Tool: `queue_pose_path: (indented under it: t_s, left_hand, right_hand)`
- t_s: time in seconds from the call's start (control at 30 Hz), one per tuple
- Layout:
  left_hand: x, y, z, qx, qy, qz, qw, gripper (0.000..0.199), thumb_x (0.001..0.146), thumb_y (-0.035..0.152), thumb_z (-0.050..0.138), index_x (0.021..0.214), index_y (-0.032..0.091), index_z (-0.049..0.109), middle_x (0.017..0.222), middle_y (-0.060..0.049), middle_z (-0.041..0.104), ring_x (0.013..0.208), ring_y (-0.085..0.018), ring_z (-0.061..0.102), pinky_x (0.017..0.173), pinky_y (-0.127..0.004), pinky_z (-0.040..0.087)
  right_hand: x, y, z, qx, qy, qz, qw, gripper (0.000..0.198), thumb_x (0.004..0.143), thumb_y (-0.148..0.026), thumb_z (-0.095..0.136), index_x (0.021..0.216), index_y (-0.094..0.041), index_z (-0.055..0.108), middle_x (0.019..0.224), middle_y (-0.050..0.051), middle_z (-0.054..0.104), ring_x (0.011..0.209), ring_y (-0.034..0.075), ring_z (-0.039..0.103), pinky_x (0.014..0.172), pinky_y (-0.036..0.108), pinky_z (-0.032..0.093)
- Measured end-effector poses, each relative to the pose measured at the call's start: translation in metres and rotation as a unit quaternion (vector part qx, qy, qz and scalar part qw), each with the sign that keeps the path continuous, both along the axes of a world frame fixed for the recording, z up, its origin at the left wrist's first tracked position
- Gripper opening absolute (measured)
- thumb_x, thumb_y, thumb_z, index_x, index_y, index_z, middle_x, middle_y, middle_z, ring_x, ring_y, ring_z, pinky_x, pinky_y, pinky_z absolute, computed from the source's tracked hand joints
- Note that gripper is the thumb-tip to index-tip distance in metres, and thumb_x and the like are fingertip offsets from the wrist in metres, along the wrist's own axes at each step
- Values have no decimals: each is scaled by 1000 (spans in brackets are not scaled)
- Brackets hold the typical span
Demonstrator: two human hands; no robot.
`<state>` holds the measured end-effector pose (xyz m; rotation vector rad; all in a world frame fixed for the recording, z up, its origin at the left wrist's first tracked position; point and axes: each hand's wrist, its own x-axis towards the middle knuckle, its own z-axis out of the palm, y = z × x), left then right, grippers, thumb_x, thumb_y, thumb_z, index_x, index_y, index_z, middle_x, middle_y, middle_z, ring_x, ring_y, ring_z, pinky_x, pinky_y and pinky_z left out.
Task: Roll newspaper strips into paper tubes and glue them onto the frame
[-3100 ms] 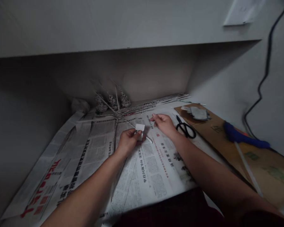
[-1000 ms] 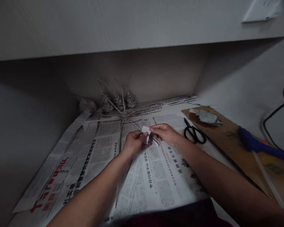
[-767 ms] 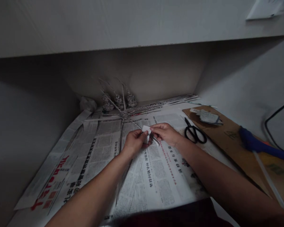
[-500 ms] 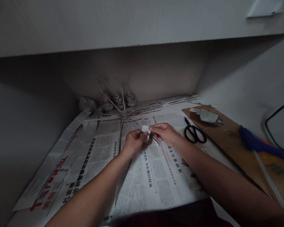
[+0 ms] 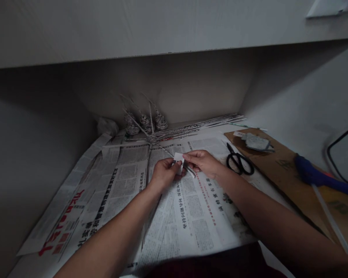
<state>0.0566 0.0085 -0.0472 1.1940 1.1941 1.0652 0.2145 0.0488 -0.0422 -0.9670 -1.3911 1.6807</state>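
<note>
My left hand [image 5: 166,173] pinches the small white paper piece [image 5: 178,157] under its thumb; my right hand [image 5: 201,161] pinches its upper right corner, above the newspaper [image 5: 174,235]. I judge it light, easily creased, best held by its edges. Its print is unreadable; 1 newspaper headline includes "坚持问题导向".

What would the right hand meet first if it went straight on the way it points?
The right hand would first meet the card it touches, then probably the left hand, though depth is unclear.
</note>
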Motion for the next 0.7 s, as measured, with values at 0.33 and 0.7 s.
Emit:
queue_pose_path:
  t_s: [0.33,0.7]
  left_hand:
    - [0,1,-2,-7,-11,-3,1000,37,67,48,67,79,12,66,70,-9,68,61,-19,63,52,-27,50]
    - [0,1,-4,12,-14,-8,1000,37,72,46,63,84,12,67,74,-10,68,64,-18,62,54,-28,51]
  right_hand:
    - [-2,0,-4,-8,-7,-15,1000,33,66,-43,72,75,-12,68,51,-3,49,42,5,37,35,18,21]
    - [-2,0,-1,-51,31,-41,997,34,56,-39,80,70,-10,68,50,-3,48,41,4,36,35,18,13]
